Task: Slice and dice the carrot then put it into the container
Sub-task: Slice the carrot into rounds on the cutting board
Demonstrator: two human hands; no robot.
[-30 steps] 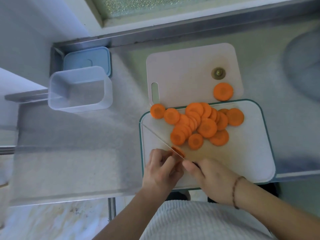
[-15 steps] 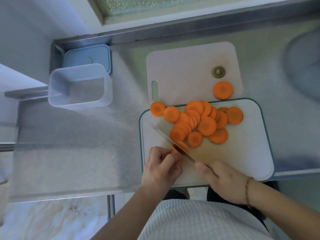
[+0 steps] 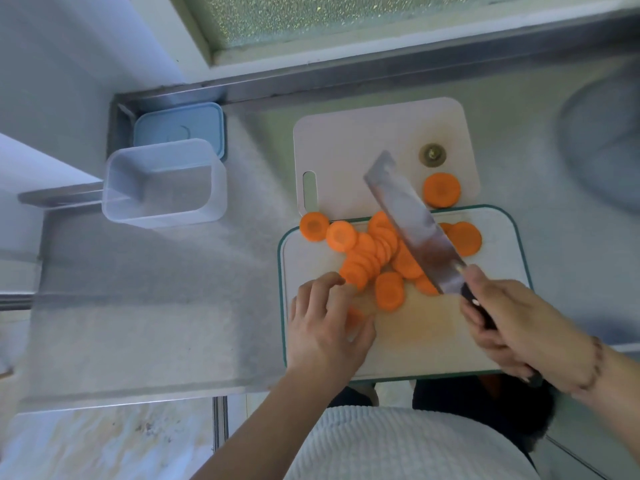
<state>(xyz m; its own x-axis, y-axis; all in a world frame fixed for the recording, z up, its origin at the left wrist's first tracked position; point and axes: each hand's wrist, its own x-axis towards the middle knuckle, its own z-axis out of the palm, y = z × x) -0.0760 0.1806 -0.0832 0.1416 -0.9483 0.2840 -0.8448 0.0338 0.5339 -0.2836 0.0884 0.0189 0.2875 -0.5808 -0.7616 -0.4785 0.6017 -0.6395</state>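
Several round carrot slices (image 3: pixel 367 261) lie heaped on the far half of the green-edged cutting board (image 3: pixel 485 341). My right hand (image 3: pixel 519 330) grips the dark handle of a cleaver (image 3: pixel 415 226), whose broad blade is lifted and tilted flat over the heap. Over the board's near left part, my left hand (image 3: pixel 322 327) has loosely bent fingers, the fingertips close to the nearest slices. A small blurred carrot piece (image 3: pixel 353 318) sits by its thumb. The clear empty container (image 3: pixel 162 185) stands on the steel counter to the far left.
A white cutting board (image 3: pixel 363 143) lies behind the green-edged one, with a lone slice (image 3: pixel 441 189) and the carrot's brown top (image 3: pixel 432 154) on it. Behind the container is a blue lid (image 3: pixel 180 126). The counter's front edge runs just below the board.
The cleaver has left the cut at the near left, swung up and right, and now lies flat-side-up over the heap. My left hand has opened from the carrot end.
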